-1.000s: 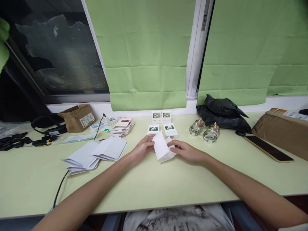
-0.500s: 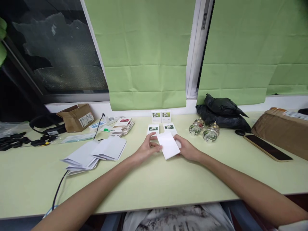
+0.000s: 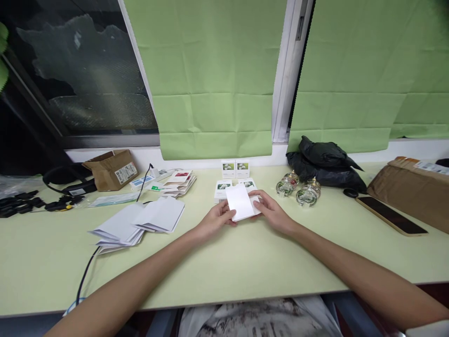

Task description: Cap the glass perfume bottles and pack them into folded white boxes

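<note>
A folded white paper [image 3: 239,202] is between my two hands above the middle of the table. My left hand [image 3: 214,220] pinches its lower left edge, thumb on top and fingers underneath. The right hand [image 3: 272,211] grips the right side, where a smaller white flap shows beneath the thumb. Just beyond lie two small white boxes with flower pictures, the left box [image 3: 223,186] and the right box [image 3: 247,183], the latter partly covered by the paper. Two similar boxes [image 3: 235,169] stand upright behind them. More folded white papers [image 3: 159,214] are piled left of my left hand.
Flat printed cartons [image 3: 180,180] and an opened brown box [image 3: 114,171] are at the back left. A black cable [image 3: 86,276] runs down the left side. Clear ornate containers [image 3: 308,192], black plastic bags [image 3: 324,164], a phone [image 3: 391,215] and a brown parcel [image 3: 410,189] occupy the right.
The white paper has turned more upright and shifted slightly left and away from me. My left hand has closed on its edge, and my right thumb now lies on top of it.
</note>
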`<action>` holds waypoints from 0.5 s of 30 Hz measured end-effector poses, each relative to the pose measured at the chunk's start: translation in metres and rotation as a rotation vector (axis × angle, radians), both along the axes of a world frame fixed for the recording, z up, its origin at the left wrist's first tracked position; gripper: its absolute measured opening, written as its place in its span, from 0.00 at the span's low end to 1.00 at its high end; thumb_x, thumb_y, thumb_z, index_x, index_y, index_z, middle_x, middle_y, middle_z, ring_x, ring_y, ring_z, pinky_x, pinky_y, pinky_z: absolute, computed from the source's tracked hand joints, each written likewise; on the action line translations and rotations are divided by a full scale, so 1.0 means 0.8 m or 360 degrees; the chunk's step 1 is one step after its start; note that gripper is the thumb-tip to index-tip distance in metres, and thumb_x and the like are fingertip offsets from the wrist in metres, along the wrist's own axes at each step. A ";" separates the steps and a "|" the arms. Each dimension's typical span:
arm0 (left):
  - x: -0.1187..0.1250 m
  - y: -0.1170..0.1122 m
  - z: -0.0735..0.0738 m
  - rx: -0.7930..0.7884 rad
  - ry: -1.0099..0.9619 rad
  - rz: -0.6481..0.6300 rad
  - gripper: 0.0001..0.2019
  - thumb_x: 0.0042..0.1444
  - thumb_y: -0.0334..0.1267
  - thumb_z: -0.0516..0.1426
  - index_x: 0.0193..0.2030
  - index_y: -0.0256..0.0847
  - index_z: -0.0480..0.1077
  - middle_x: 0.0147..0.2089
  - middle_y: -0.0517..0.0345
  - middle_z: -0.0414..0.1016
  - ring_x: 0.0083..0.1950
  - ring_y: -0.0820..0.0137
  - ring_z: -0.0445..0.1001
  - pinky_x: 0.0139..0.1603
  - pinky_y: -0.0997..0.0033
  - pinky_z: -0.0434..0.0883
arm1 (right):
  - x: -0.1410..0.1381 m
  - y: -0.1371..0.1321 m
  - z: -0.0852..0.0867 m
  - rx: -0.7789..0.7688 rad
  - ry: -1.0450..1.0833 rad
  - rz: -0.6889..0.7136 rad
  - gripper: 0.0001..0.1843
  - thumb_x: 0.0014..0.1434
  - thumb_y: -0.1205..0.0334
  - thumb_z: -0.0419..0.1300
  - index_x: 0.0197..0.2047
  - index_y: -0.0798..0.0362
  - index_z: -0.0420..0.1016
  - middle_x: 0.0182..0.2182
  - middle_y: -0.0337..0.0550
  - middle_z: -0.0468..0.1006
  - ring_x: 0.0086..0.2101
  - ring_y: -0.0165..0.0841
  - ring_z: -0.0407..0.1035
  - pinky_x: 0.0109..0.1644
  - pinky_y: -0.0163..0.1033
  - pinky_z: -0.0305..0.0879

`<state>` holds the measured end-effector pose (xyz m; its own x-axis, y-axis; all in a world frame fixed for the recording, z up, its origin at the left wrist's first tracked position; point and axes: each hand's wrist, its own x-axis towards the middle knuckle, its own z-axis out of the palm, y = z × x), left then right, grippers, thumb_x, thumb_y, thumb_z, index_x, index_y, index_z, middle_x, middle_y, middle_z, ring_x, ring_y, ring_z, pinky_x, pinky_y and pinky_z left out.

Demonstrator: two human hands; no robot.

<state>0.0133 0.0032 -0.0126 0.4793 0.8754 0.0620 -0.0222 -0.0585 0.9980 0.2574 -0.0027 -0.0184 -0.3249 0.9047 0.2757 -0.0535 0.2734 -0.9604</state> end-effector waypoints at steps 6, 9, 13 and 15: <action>0.000 0.000 -0.001 0.0224 0.0120 0.0084 0.26 0.65 0.47 0.62 0.66 0.40 0.69 0.60 0.44 0.76 0.55 0.55 0.77 0.48 0.57 0.81 | -0.002 0.000 -0.003 -0.0063 0.0086 0.0032 0.46 0.61 0.51 0.70 0.73 0.40 0.48 0.45 0.41 0.78 0.34 0.34 0.75 0.44 0.47 0.78; 0.002 -0.004 -0.003 0.0316 0.0133 0.0090 0.26 0.66 0.47 0.60 0.68 0.43 0.67 0.63 0.45 0.75 0.56 0.55 0.77 0.48 0.57 0.81 | -0.002 0.001 -0.008 -0.0072 0.0084 -0.0023 0.56 0.57 0.55 0.73 0.76 0.39 0.39 0.42 0.39 0.79 0.32 0.34 0.75 0.40 0.45 0.77; 0.005 -0.006 -0.005 0.0295 0.0193 0.0169 0.27 0.65 0.49 0.62 0.67 0.41 0.67 0.63 0.44 0.76 0.56 0.54 0.77 0.52 0.56 0.78 | -0.004 0.002 -0.009 -0.0148 0.0088 -0.0021 0.62 0.55 0.57 0.74 0.77 0.39 0.35 0.44 0.42 0.80 0.30 0.34 0.77 0.36 0.44 0.78; 0.004 -0.005 -0.006 0.0302 0.0237 0.0188 0.27 0.63 0.50 0.64 0.64 0.40 0.69 0.63 0.44 0.77 0.59 0.52 0.77 0.57 0.55 0.75 | -0.005 0.002 -0.009 -0.0170 0.0066 0.0034 0.56 0.55 0.57 0.75 0.75 0.41 0.44 0.46 0.44 0.80 0.32 0.35 0.78 0.36 0.44 0.79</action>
<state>0.0161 -0.0005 -0.0170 0.3904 0.9054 0.1667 0.1420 -0.2381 0.9608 0.2534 -0.0011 -0.0258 -0.3347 0.9226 0.1918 -0.0988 0.1681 -0.9808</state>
